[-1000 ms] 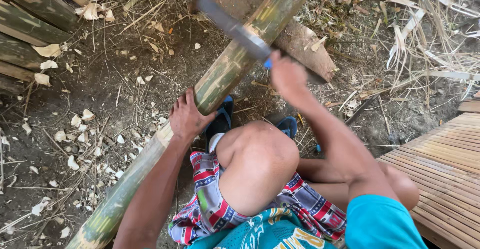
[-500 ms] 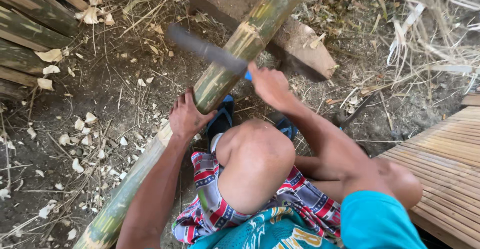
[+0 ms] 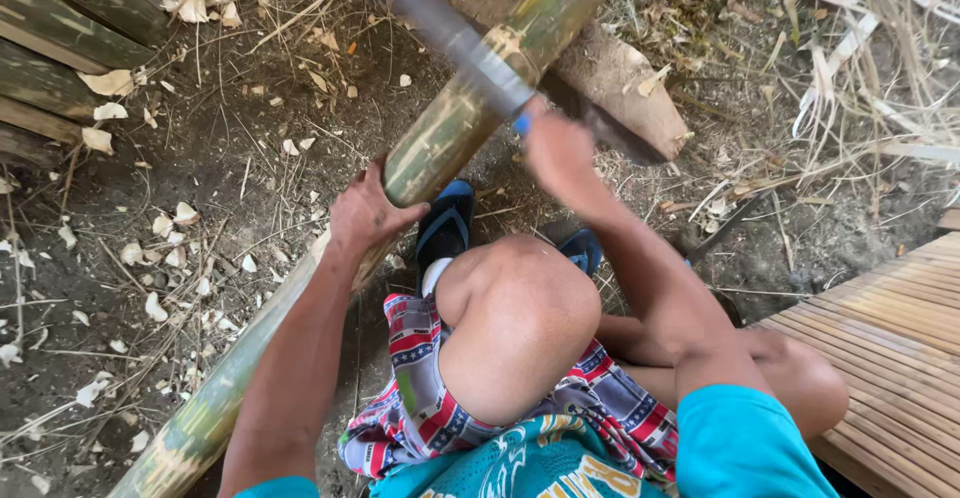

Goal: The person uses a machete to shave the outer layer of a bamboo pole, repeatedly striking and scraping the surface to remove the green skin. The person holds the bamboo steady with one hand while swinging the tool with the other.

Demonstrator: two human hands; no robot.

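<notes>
Two hands | left (image 3: 365,213) grips one bamboo pole (image 3: 450,128) | right (image 3: 560,153) grips one blade (image 3: 455,38)

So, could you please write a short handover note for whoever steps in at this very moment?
Left hand: gripping the bamboo pole from its left side, steadying it.
Right hand: shut on the handle of a long knife, blade lying across the pole at a node.
Pole: slants from lower left to upper right, its upper part over a wooden block.
Done: pale chips lie scattered on the dirt at left.
Left: the pole is uncut at the blade.
</notes>
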